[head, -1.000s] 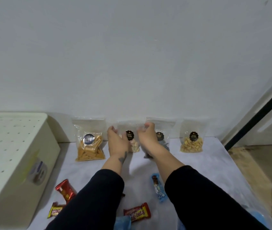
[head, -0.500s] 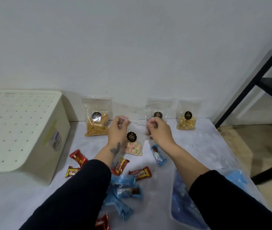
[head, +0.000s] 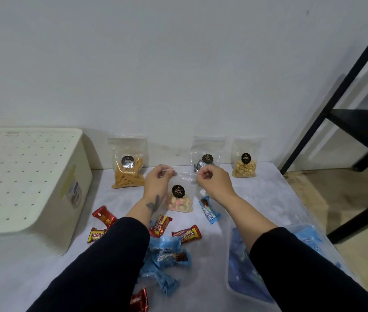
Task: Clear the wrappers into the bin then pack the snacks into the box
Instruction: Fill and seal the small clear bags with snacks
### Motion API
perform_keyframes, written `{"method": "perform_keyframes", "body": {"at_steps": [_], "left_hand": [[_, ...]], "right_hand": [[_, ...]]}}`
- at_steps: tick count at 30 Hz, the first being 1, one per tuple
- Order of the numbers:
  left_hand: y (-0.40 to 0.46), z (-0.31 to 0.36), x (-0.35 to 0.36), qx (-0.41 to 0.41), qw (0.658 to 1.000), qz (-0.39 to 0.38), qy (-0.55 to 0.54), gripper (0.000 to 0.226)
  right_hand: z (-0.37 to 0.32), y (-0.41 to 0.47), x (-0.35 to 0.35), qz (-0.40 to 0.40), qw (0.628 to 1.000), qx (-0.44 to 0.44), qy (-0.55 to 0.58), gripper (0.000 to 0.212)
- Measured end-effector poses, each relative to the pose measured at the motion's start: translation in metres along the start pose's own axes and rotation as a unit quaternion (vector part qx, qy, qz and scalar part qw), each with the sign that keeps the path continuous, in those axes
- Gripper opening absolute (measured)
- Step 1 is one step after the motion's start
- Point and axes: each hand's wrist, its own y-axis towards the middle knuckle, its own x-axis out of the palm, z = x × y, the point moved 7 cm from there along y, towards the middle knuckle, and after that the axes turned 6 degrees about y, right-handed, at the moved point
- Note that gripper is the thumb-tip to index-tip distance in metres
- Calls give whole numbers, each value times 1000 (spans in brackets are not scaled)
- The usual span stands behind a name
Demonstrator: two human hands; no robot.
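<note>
Head cam: L hand [head: 158,181] & R hand [head: 214,181] each pinching a top corner of clear biscuit bag [head: 179,194], hanging upright above table [head: 268,194]. Clear box [head: 234,287] lies near-right; R hand nearer.

4 clear snack bags [head: 179,194]: 1 w/ pastel biscuits, 1 w/ sticks [head: 128,164], 1 w/ dark bits [head: 206,156], 1 w/ pale nuts [head: 244,162]; 5 red/yellow bars [head: 186,233] showing, 1 cut off at the bottom edge; blue wrappers [head: 167,258] piled, approx. 4 loose, exact count unclear; 1 white box [head: 43,199]; 1 clear tub [head: 230,287]; 2 hands [head: 159,181].
</note>
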Motion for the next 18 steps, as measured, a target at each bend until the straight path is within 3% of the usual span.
{"method": "perform_keyframes", "body": {"at_steps": [18], "left_hand": [[6,1,-4,-3,1000,-16,14,10]], "right_hand": [[-3,16,17,-28,1000,-9,-10,11]]}}
